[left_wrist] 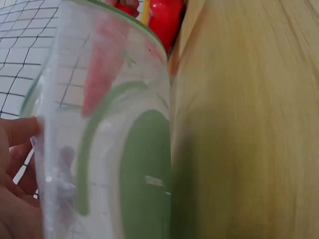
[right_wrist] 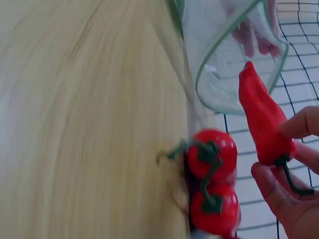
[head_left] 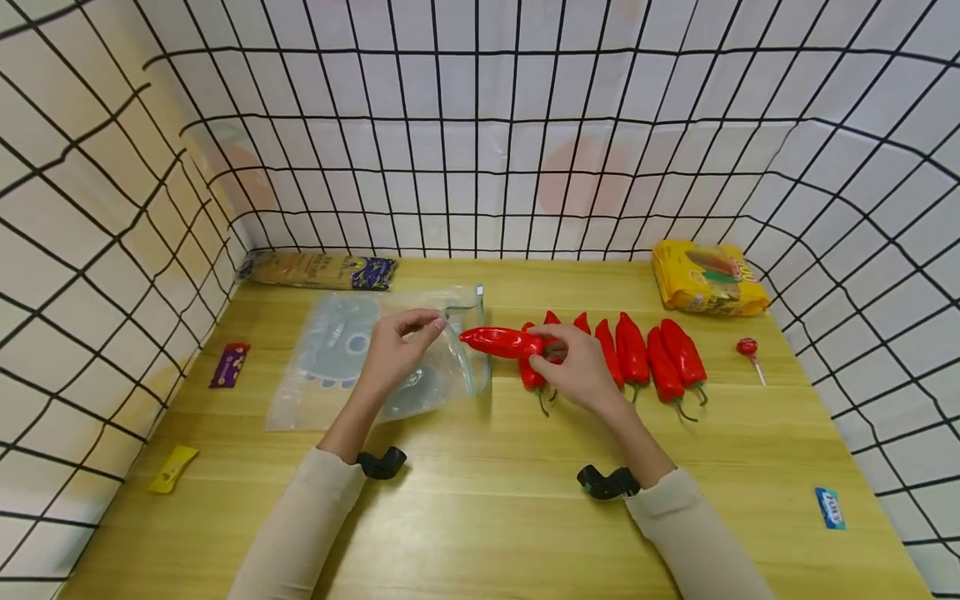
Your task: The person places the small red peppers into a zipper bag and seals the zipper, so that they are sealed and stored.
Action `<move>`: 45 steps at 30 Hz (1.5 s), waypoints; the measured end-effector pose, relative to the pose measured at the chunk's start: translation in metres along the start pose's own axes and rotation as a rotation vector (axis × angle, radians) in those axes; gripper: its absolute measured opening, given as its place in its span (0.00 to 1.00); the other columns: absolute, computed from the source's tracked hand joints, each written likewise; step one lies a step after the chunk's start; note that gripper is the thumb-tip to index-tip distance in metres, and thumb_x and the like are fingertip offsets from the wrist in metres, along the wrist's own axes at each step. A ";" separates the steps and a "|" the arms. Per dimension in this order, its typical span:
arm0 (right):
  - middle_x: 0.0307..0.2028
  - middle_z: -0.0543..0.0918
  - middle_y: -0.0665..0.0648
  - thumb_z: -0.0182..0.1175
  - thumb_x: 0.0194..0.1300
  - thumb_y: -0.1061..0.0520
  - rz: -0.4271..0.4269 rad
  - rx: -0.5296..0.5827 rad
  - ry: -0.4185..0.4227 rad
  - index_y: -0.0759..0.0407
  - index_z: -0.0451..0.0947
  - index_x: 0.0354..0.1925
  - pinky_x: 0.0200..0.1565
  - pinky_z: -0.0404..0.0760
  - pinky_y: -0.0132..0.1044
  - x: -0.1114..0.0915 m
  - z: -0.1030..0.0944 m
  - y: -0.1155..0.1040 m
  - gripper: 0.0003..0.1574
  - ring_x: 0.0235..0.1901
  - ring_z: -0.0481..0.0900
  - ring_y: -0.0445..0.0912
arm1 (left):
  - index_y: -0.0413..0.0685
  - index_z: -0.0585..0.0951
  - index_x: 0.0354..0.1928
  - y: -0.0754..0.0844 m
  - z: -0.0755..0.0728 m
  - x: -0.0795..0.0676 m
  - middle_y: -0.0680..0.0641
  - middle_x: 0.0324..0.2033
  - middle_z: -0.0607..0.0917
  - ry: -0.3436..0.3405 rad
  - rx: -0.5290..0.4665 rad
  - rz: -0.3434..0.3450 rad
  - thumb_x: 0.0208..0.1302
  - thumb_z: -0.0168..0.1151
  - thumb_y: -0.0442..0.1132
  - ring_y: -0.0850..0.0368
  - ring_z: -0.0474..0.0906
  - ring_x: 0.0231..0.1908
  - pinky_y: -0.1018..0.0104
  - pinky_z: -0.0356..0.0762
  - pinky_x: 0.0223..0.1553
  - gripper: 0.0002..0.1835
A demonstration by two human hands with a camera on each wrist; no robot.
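Observation:
A clear zip bag (head_left: 307,396) with a blue-green cartoon print lies on the table, its mouth to the right and lifted apart. My left hand (head_left: 396,348) pinches the upper layer of the bag near that mouth; in the left wrist view, thumb and fingers (left_wrist: 20,132) grip the film. Held by its stem end in my right hand (head_left: 583,371) is a red pepper (head_left: 497,341), its tip pointing left at the bag's opening. The right wrist view shows the pepper (right_wrist: 264,117) in front of the open rim. Several more red peppers (head_left: 632,354) lie in a row, partly behind my right hand.
A noodle-like packet (head_left: 322,271) lies at the back left, a yellow packet (head_left: 708,279) at the back right. A purple-wrapped snack (head_left: 229,365) and a yellow sachet (head_left: 173,469) are on the left; a lollipop (head_left: 747,347) and a blue packet (head_left: 830,508) on the right. Black wire mesh (head_left: 480,171) surrounds the table.

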State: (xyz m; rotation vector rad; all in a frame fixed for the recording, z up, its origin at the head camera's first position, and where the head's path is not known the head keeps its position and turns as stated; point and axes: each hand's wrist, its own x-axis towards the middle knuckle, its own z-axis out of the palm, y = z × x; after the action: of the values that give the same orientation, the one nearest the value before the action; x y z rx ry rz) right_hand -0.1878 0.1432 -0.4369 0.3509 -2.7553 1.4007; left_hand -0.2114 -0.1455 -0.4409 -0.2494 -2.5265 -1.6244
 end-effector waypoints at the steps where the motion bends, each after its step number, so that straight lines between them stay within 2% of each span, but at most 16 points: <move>1: 0.50 0.82 0.53 0.66 0.61 0.54 -0.006 0.005 -0.010 0.51 0.78 0.55 0.44 0.84 0.44 0.001 0.003 -0.002 0.23 0.42 0.84 0.49 | 0.57 0.86 0.46 0.005 0.000 -0.001 0.53 0.43 0.88 -0.009 -0.017 -0.003 0.65 0.61 0.58 0.58 0.81 0.49 0.53 0.76 0.56 0.17; 7: 0.46 0.84 0.54 0.68 0.59 0.53 0.024 0.036 -0.061 0.54 0.79 0.52 0.44 0.84 0.42 0.014 0.033 -0.014 0.22 0.41 0.83 0.47 | 0.50 0.84 0.44 0.002 0.003 0.000 0.49 0.39 0.88 -0.028 -0.069 0.032 0.69 0.58 0.52 0.54 0.83 0.41 0.57 0.78 0.52 0.15; 10: 0.46 0.83 0.53 0.69 0.59 0.54 0.035 0.057 -0.070 0.54 0.79 0.51 0.43 0.84 0.40 0.020 0.050 -0.015 0.21 0.39 0.84 0.46 | 0.53 0.83 0.44 -0.005 0.007 0.000 0.51 0.37 0.87 -0.018 -0.068 0.059 0.68 0.58 0.56 0.55 0.82 0.38 0.64 0.80 0.43 0.17; 13: 0.46 0.83 0.52 0.68 0.59 0.54 0.049 0.088 -0.068 0.55 0.79 0.51 0.42 0.85 0.38 0.025 0.063 -0.015 0.21 0.38 0.85 0.45 | 0.53 0.83 0.43 -0.008 0.011 0.000 0.50 0.34 0.87 -0.002 -0.075 0.066 0.67 0.58 0.56 0.54 0.82 0.35 0.68 0.79 0.32 0.16; 15: 0.45 0.83 0.52 0.68 0.60 0.54 0.065 0.107 -0.070 0.55 0.79 0.51 0.42 0.85 0.37 0.027 0.067 -0.015 0.21 0.38 0.85 0.45 | 0.52 0.83 0.43 -0.009 0.013 0.000 0.49 0.33 0.87 0.009 -0.079 0.064 0.67 0.59 0.54 0.52 0.82 0.34 0.71 0.77 0.30 0.15; 20: 0.49 0.81 0.52 0.67 0.61 0.54 0.101 0.142 -0.085 0.55 0.77 0.55 0.43 0.85 0.39 0.026 0.063 -0.016 0.24 0.42 0.85 0.45 | 0.47 0.83 0.44 -0.010 0.017 0.001 0.44 0.34 0.87 0.013 -0.113 0.044 0.67 0.61 0.47 0.46 0.82 0.36 0.74 0.77 0.33 0.12; 27: 0.57 0.78 0.55 0.62 0.66 0.54 0.115 0.180 -0.107 0.54 0.73 0.60 0.50 0.82 0.45 0.014 0.040 -0.017 0.25 0.50 0.83 0.48 | 0.40 0.82 0.45 0.019 0.010 -0.009 0.40 0.35 0.86 -0.018 -0.130 0.031 0.69 0.60 0.39 0.42 0.81 0.38 0.73 0.78 0.34 0.10; 33: 0.60 0.77 0.58 0.55 0.71 0.55 0.089 0.244 -0.230 0.58 0.68 0.65 0.59 0.77 0.48 0.012 0.041 -0.016 0.26 0.57 0.79 0.52 | 0.41 0.82 0.46 0.022 0.007 -0.011 0.40 0.37 0.86 -0.018 -0.147 0.011 0.68 0.60 0.40 0.37 0.80 0.41 0.73 0.77 0.35 0.11; 36: 0.61 0.76 0.60 0.55 0.71 0.58 0.079 0.298 -0.278 0.59 0.65 0.66 0.60 0.76 0.48 0.014 0.050 -0.016 0.27 0.59 0.78 0.54 | 0.41 0.82 0.45 0.021 0.006 -0.010 0.41 0.36 0.86 -0.017 -0.164 0.009 0.67 0.62 0.40 0.41 0.81 0.40 0.73 0.77 0.36 0.10; 41: 0.62 0.75 0.61 0.56 0.70 0.63 0.078 0.406 -0.309 0.60 0.63 0.67 0.60 0.76 0.47 0.017 0.066 -0.018 0.30 0.59 0.77 0.54 | 0.43 0.84 0.46 0.017 0.006 -0.008 0.46 0.33 0.85 -0.012 -0.233 0.004 0.64 0.65 0.40 0.57 0.79 0.33 0.73 0.76 0.33 0.12; 45: 0.61 0.76 0.58 0.56 0.70 0.62 0.080 0.400 -0.298 0.59 0.63 0.68 0.59 0.77 0.45 0.018 0.072 -0.018 0.30 0.59 0.78 0.52 | 0.44 0.83 0.51 0.011 0.005 -0.008 0.48 0.36 0.85 -0.039 -0.289 -0.003 0.65 0.64 0.40 0.63 0.78 0.34 0.75 0.77 0.33 0.15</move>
State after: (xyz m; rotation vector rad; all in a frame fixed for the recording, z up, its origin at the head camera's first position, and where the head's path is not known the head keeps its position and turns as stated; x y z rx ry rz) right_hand -0.1964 0.0720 -0.4634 0.5020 -2.7114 2.0807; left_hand -0.2014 -0.1364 -0.4345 -0.3083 -2.3107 -2.0025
